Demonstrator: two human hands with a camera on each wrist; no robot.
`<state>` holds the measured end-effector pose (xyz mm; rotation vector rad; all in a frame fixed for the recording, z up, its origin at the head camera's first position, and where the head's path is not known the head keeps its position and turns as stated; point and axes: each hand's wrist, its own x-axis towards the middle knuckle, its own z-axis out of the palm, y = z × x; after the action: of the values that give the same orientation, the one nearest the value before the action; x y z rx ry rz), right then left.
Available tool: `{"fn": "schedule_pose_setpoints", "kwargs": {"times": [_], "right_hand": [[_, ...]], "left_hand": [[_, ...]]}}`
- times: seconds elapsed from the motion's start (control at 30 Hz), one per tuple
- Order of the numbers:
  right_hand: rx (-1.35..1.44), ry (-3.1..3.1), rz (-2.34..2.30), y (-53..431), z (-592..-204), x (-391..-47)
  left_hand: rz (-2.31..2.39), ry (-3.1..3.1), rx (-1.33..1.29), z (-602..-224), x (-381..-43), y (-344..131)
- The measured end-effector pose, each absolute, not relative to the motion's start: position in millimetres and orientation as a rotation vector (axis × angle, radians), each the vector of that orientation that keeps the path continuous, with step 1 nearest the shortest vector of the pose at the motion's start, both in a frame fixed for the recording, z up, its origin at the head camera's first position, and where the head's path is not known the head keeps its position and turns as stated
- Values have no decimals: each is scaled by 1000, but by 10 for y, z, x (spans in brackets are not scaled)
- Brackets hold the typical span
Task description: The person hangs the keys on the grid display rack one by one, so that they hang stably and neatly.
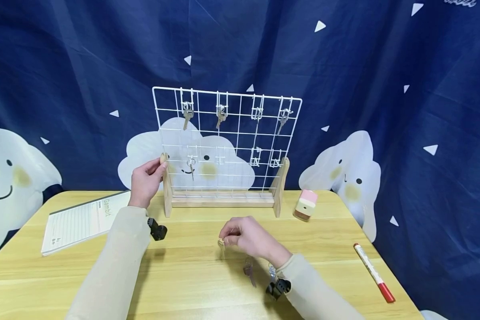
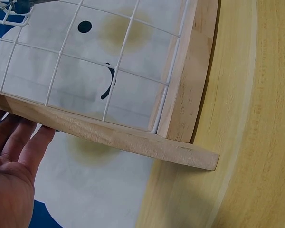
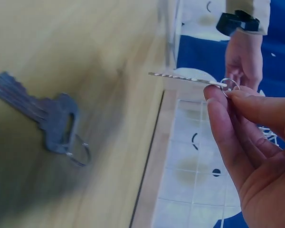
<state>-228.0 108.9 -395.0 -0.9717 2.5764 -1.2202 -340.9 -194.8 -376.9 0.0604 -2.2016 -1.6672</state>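
My left hand grips the left wooden upright of a white wire-grid rack. In the left wrist view the fingers lie against that upright's edge. Lower and to the right, my right hand pinches a key by its small ring, above the table, with the blade pointing away from the fingertips. Below that hand, one key with a ring lies on the table. Another key lies close to the right wrist, partly hidden. Several keys hang from the rack, including one at the upper left.
White hooks without keys are also on the grid. A notepad lies at the left. On the right are a pink-and-cream sharpener-like block and a red-capped marker. A dark blue curtain hangs behind the table.
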Motion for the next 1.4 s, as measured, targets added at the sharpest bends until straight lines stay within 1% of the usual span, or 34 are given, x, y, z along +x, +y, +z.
{"fn": "schedule_pose_setpoints", "kwargs": {"times": [0.27,0.83,1.4], "right_hand": [[-915,2594,-1281,1092,-3820,-2332],[-899,2672,-1405,1101,-3566,-2486],[-853,2751,-1467,1046,-3420,-2631]], "left_hand": [[-1665,-2205,62,-3747,-3377,-1943],[-1677,-2181,39,-3762,-3395,-1935],[-1676,-2183,56,-3766,-3388,-1938]]}}
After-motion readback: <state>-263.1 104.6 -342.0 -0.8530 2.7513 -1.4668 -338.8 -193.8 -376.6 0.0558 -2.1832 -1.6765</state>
